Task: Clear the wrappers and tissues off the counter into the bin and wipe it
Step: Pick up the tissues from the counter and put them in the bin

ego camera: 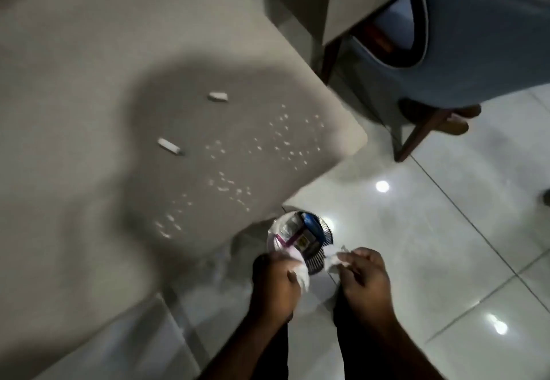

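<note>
A small round bin [320, 232] stands on the floor below the counter's corner, with wrappers and white paper [290, 232] inside. My left hand [275, 286] is over the bin's near rim, closed on a white tissue [301, 274]. My right hand [367, 278] is just right of the bin and pinches another crumpled white tissue [334, 256] at its fingertips. On the grey counter [89, 111] lie two small white rolled wrappers [218, 96] [169, 146] and several scattered white crumbs [285, 138]. The picture is blurred.
A blue padded chair [476, 37] with dark wooden legs stands at the upper right, close to the counter's far corner. Glossy pale floor tiles [446, 245] spread to the right of the bin. A foot or shoe [547, 199] shows at the right edge.
</note>
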Tool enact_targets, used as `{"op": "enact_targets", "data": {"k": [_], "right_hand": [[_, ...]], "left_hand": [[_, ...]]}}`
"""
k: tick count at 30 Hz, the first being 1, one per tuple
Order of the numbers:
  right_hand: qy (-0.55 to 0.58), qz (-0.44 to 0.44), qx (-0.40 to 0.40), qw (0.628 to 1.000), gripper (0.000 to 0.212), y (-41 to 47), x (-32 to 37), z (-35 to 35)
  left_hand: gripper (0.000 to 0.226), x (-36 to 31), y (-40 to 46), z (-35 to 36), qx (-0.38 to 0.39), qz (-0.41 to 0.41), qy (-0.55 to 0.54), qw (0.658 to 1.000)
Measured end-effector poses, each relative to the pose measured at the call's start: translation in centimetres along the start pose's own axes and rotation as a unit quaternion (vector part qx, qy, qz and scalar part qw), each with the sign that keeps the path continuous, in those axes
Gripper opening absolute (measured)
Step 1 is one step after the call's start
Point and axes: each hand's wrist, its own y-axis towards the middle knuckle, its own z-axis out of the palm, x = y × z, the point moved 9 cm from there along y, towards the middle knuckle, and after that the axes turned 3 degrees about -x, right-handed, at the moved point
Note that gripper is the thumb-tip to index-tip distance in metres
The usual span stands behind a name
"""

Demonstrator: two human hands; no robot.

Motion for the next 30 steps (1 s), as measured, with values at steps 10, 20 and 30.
{"op": "enact_targets", "data": {"k": [10,20,30], "right_hand": [[-0.122,0.092,0.153,0.976,0.02,10.5,-13.1,12.2],[-0.08,0.083,0.184,0.976,0.042,10.0,-12.0,13.0],[0.072,-0.111,-0.057,0.99,0.031,0.5,13.6,-5.0]], "left_hand": [[0.032,14.7,10.4,16.5,0.131,-0.177,0.054,0.974],[0.036,13.0,11.5,13.5,0.085,-0.161,0.092,0.979],[0.033,-13.4,-0.2,-5.9,-0.044,0.144,0.083,0.985]]}}
